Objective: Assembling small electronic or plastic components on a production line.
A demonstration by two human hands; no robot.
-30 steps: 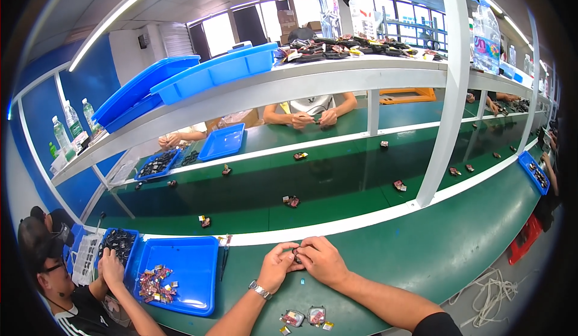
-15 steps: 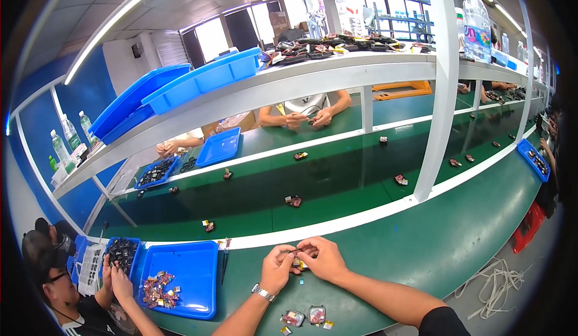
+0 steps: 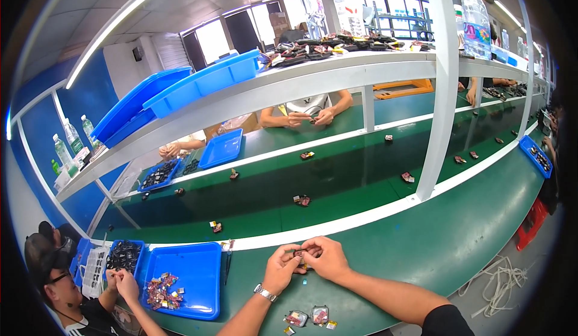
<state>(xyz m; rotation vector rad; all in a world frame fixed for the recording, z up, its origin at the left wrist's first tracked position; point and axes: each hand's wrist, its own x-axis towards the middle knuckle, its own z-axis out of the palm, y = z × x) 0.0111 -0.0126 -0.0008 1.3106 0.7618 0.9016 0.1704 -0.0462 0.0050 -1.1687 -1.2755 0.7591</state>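
Small dark part (image 3: 299,252) pinched between left hand (image 3: 280,270) and right hand (image 3: 326,257) fingertips above green workbench (image 3: 421,239).

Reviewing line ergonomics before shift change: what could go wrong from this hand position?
1. Both the left hand and right hand pinch one small dark part in the air above the green bench; a slip could drop it.
2. Small packets lie by the left forearm near the bench edge; a sweep of the arm might knock them off.
3. White cords on the floor look like a possible trip hazard.
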